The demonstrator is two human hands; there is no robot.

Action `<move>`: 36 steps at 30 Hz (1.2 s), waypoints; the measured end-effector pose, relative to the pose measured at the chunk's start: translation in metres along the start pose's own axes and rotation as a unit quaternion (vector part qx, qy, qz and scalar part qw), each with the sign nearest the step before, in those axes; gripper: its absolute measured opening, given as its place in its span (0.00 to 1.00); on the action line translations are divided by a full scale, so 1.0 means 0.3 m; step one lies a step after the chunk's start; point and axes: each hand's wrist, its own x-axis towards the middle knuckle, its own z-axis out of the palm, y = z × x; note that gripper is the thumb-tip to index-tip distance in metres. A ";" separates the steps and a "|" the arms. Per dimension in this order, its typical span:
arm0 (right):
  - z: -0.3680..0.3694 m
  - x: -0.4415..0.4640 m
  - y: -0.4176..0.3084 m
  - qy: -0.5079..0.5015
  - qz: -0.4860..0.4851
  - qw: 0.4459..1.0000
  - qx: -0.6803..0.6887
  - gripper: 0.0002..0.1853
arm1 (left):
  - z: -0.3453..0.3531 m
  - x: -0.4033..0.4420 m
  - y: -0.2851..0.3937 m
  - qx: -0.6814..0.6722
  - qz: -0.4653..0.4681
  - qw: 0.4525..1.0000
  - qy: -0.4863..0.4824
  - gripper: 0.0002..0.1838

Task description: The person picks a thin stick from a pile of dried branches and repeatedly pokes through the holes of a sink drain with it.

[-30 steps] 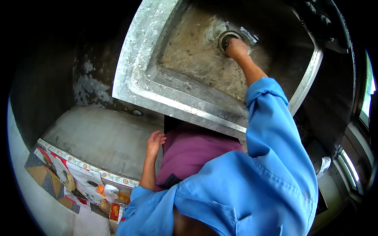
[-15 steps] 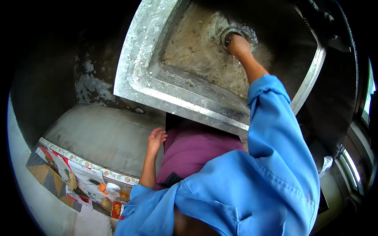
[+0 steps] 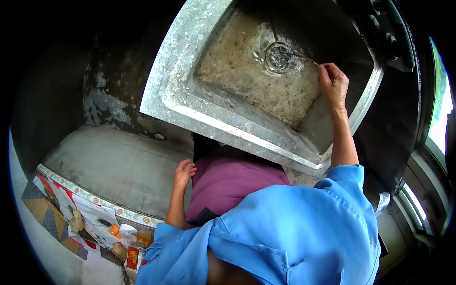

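Thin strand point(image 3: 308, 60), possibly wire: over sink point(image 3: 209, 116) drain | Right hand point(image 3: 335, 85): thumb and finger clamped on strand, above sink basin | Left hand point(image 3: 184, 173): loosely open, outside sink's near edge | Risk: wetness could make strand slip

two bare hands point(image 3: 334, 85), one sink point(image 3: 166, 90), one round drain point(image 3: 279, 57), one thin strand point(image 3: 308, 59), one red box point(image 3: 132, 258)

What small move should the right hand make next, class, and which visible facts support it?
Probably lift the right hand slightly, drawing the thin strand off the drain: its fingertips seem to pinch one end, while the strand reaches the rippling water there.
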 end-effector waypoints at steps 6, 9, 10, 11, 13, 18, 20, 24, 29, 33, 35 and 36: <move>0.132 -0.024 0.147 0.013 0.099 0.991 0.091 0.08 | -0.023 0.009 0.009 -0.019 0.016 1.000 0.004 0.13; 0.176 -0.043 0.222 0.002 0.113 0.994 0.013 0.07 | -0.018 0.003 0.028 -0.024 0.023 0.999 0.000 0.13; 0.174 -0.048 0.221 0.001 0.114 0.993 0.013 0.07 | -0.018 0.002 0.029 -0.026 0.024 0.999 -0.001 0.13; 0.169 -0.053 0.214 0.018 0.093 0.995 -0.019 0.08 | -0.019 0.001 0.029 -0.029 0.025 0.999 -0.002 0.13; 0.151 -0.068 0.187 0.035 0.074 0.995 -0.053 0.08 | -0.022 -0.002 0.026 -0.027 0.020 0.999 -0.002 0.13; 0.124 -0.071 0.135 0.065 0.046 0.996 -0.026 0.07 | -0.024 0.004 0.019 -0.007 0.006 1.000 0.004 0.13; 0.124 -0.076 0.151 0.048 0.055 0.997 -0.023 0.06 | -0.025 0.001 0.022 -0.012 0.005 1.000 0.001 0.13; 0.128 -0.088 0.154 0.034 0.087 0.991 0.094 0.06 | -0.026 0.007 0.026 -0.011 0.011 1.000 -0.003 0.14; 0.136 -0.111 0.114 0.017 0.046 0.997 0.060 0.05 | -0.023 0.008 0.033 -0.001 0.018 1.000 -0.014 0.13; 0.146 -0.141 0.056 -0.019 -0.054 0.998 -0.021 0.04 | -0.024 0.009 0.033 0.003 0.017 1.000 -0.016 0.14; 0.158 -0.157 0.032 -0.023 -0.098 0.995 -0.015 0.03 | -0.020 0.005 0.035 0.001 0.011 1.000 -0.008 0.14; 0.161 -0.158 0.024 -0.022 -0.098 0.995 -0.015 0.03 | -0.019 0.005 0.034 0.001 0.012 1.000 -0.008 0.14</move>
